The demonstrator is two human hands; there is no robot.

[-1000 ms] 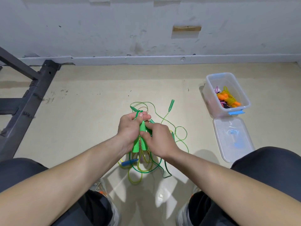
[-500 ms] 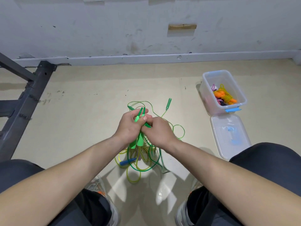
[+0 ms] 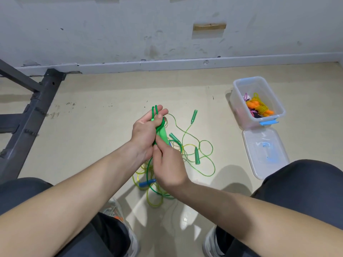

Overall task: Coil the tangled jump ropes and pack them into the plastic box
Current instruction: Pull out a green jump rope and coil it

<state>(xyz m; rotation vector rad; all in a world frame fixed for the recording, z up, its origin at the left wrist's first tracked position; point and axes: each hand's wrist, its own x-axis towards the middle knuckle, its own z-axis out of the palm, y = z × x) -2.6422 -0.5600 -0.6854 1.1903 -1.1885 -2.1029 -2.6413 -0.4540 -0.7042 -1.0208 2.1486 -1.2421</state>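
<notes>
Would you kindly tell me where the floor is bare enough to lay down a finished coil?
The widest bare floor lies between the metal frame and the left hand. Another strip runs beyond the rope tangle to the baseboard, and a narrower one between the tangle and the lid. It is crowded around the right hand, where the ropes sprawl.

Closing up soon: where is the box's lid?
The lid lies on the floor at the head view's right, just this side of the plastic box.

Scuffed white wall [image 3: 111, 34], beige floor [image 3: 96, 127], dark metal frame [image 3: 31, 115].
</notes>
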